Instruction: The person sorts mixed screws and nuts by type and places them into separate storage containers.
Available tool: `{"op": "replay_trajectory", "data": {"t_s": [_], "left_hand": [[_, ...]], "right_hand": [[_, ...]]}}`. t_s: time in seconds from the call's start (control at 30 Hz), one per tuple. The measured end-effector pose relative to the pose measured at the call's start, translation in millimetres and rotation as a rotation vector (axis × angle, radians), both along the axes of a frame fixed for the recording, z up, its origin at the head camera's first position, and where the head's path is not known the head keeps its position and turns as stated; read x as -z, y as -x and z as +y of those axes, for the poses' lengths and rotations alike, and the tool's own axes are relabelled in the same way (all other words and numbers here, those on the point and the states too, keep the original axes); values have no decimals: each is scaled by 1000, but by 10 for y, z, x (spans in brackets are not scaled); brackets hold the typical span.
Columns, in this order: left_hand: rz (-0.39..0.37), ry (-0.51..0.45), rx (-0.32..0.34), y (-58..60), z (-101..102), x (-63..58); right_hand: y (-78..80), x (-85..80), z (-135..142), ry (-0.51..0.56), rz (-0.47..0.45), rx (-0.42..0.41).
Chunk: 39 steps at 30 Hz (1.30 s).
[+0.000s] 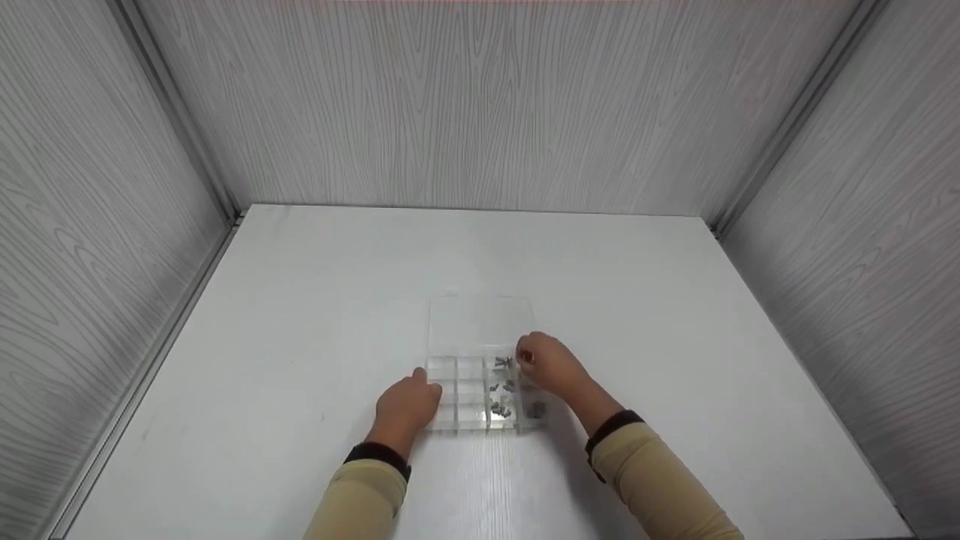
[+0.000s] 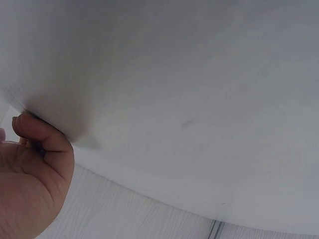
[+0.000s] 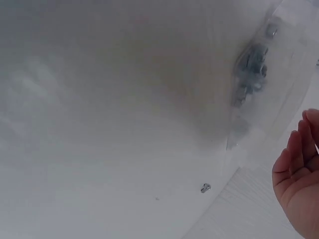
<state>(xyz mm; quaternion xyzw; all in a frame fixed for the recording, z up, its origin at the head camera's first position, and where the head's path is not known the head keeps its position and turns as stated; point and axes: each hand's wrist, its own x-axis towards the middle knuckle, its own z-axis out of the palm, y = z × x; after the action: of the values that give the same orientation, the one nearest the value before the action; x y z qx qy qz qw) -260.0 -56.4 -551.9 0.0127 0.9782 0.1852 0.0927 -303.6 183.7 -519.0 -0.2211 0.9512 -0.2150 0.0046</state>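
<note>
A clear plastic compartment box (image 1: 472, 429) lies on the white table, its transparent lid (image 1: 480, 319) folded back away from me. My left hand (image 1: 409, 403) grips the box's left edge, the thumb reaching over the rim; its fingers (image 2: 35, 127) are bent in the left wrist view. Above the far right compartments is my right hand (image 1: 551, 364), fingers curled in. Its fingertips are hidden, so whether they pinch a small part does not show. Small metal pieces (image 1: 501, 409) lie in the right-hand compartments, and dark metal parts (image 3: 251, 69) show through the box's side.
One small metal piece (image 3: 205, 187) lies loose on the table (image 1: 262, 360), outside the box. Pale wood-grain panels (image 1: 465, 105) enclose the table at the back and both sides.
</note>
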Motion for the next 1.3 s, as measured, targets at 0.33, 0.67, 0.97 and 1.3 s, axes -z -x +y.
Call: {"op": "replay_trajectory", "data": {"t_s": [0.33, 0.67, 0.97, 1.3], "left_hand": [[-32, -25, -39, -11, 19, 13], [-17, -2, -39, -38, 79, -10], [-24, -12, -26, -34, 78, -14], [-39, -44, -30, -10, 30, -16]], "right_hand": [[223, 103, 347, -182, 16, 323], [223, 187, 442, -340, -55, 331], [166, 207, 495, -335, -157, 346], [125, 90, 340, -139, -26, 209]]}}
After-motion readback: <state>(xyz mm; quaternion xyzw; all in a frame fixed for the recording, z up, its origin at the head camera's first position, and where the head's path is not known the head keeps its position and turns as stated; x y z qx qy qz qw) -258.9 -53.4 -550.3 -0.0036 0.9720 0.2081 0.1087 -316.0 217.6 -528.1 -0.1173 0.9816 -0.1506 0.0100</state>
